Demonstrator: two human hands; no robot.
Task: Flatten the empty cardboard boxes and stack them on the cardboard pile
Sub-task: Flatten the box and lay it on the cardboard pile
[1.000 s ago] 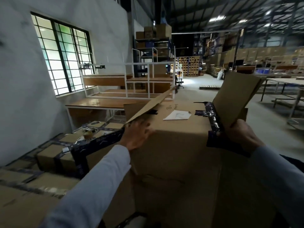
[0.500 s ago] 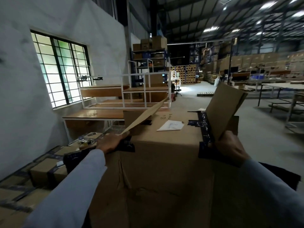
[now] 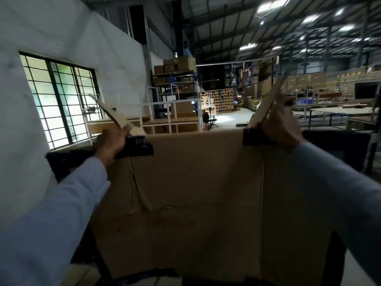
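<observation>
A large brown cardboard box (image 3: pixel 195 193) fills the middle of the head view, its broad side facing me and its top edge level with my hands. Black tape sticks to both upper corners. My left hand (image 3: pixel 110 144) grips the upper left corner at the base of the left flap (image 3: pixel 115 116), which slants up to the left. My right hand (image 3: pixel 281 129) grips the upper right corner at the base of the right flap (image 3: pixel 268 104), which stands nearly edge-on. The cardboard pile is hidden behind the box.
A white wall with a barred window (image 3: pixel 59 100) is on the left. White-framed wooden shelving (image 3: pixel 171 118) stands behind the box. Tall storage racks (image 3: pixel 175 79) and stacked cartons fill the far hall. Metal tables (image 3: pixel 334 114) stand at the right.
The box has come up in front of me, so its top face and the paper on it are out of sight. Both hands rose with the corners. The flaps now stand steeper.
</observation>
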